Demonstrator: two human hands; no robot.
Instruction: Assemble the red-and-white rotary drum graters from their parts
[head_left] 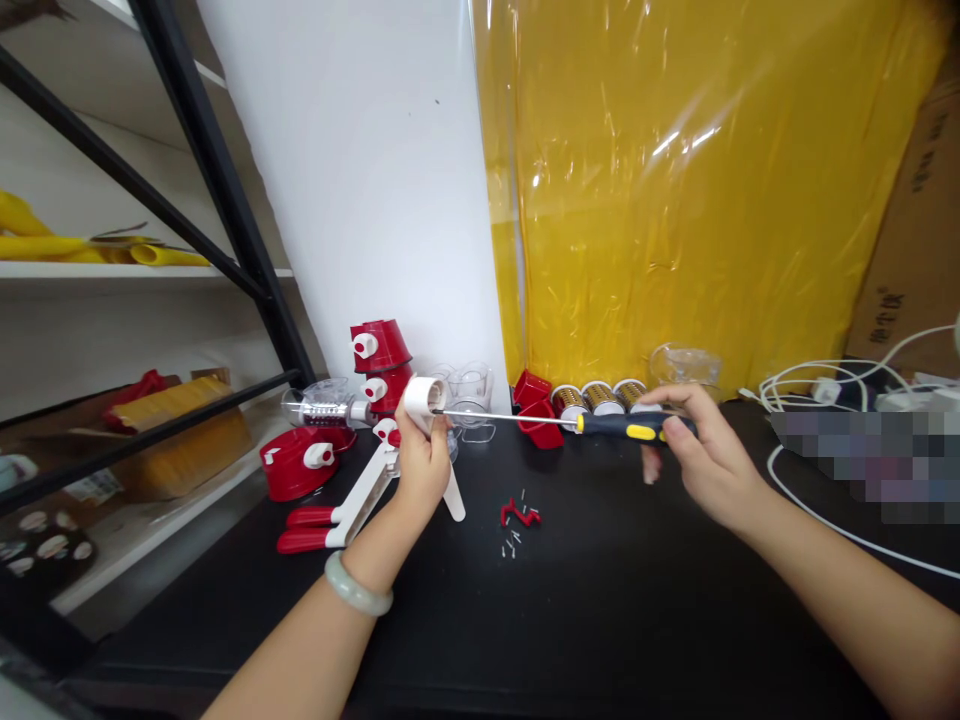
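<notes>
My left hand (426, 468) is wrapped round a white plastic part (421, 392) with a hollow round head, and a flat white arm sticks out below the fingers. My right hand (701, 450) grips the end of a screwdriver (611, 426) with a black and yellow handle between thumb and forefinger. The shaft lies nearly level and its tip reaches the round head; whether it sits in a screw I cannot tell. On the black table below lie small red plastic pieces (519, 515) and several loose screws (513, 541).
Red housings (298, 468) with white knobs stand at the left, beside white handles with red grips (307, 528). Behind the hands are clear plastic cups (471, 385), red hoppers (534, 400) and grater drums (598, 398). White cables (810, 375) run at the right; a shelf rack (259, 270) borders the left.
</notes>
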